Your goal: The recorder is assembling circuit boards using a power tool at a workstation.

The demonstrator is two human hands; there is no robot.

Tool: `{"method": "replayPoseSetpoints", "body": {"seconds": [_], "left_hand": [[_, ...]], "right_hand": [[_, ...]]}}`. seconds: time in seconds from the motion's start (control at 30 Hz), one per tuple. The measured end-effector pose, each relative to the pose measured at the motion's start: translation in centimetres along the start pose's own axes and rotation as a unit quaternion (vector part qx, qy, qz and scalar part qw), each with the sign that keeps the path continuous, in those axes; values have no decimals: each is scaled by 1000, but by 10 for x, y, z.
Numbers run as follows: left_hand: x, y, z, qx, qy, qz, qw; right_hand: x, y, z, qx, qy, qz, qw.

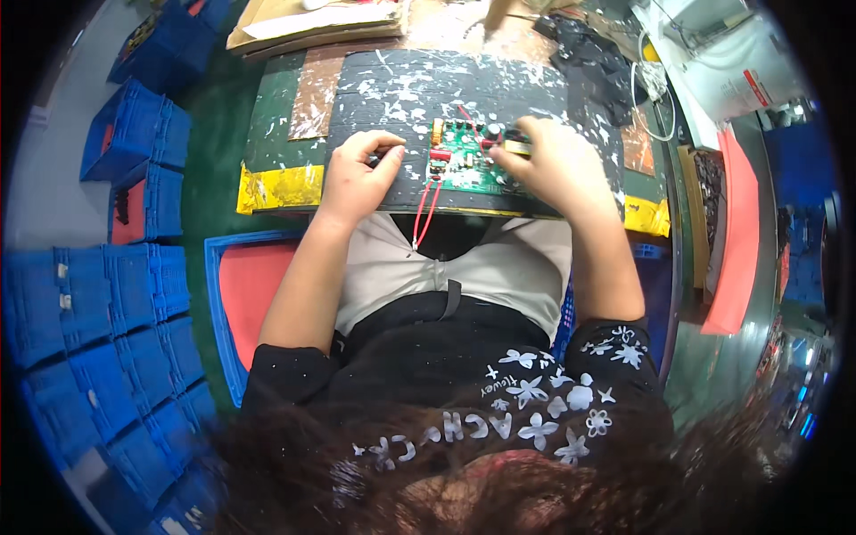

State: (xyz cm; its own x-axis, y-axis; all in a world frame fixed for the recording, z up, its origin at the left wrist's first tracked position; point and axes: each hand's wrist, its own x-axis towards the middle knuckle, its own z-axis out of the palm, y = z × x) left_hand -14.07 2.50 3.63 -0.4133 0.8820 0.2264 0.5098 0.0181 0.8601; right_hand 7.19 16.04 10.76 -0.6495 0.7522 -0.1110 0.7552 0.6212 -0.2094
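A green circuit board (464,160) crowded with small parts lies on the dark, paint-flecked worktop. My right hand (562,165) covers its right side. Thumb and forefinger close from either side on a pale yellow block (515,147) at that edge; the other fingers are hidden. My left hand (359,176) rests on the worktop left of the board, apart from it. Its fingers are loosely curled, with a gap between thumb and forefinger and nothing visible between them. Two red wires (425,214) hang from the board over the front edge toward my lap.
The dark worktop (374,89) has yellow tape (281,187) at its front corners. Cardboard (312,31) lies at the back left, a crumpled black bag (593,67) at the back right. Blue crates (138,134) stand on the left; a blue-rimmed bin (214,303) sits beside my lap.
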Motion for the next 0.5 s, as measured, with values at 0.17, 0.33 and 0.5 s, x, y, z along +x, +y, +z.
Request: {"method": "replayPoseSetpoints", "body": {"seconds": [0.17, 0.33, 0.5], "left_hand": [[8, -23, 8, -128, -15, -54, 990], [-4, -36, 0, -118, 55, -63, 989], [1, -51, 3, -158, 23, -32, 987]], "right_hand": [[2, 36, 36, 148, 103, -147, 973], [-64, 50, 54, 317, 139, -159, 925], [-140, 114, 106, 518, 206, 13, 830]]}}
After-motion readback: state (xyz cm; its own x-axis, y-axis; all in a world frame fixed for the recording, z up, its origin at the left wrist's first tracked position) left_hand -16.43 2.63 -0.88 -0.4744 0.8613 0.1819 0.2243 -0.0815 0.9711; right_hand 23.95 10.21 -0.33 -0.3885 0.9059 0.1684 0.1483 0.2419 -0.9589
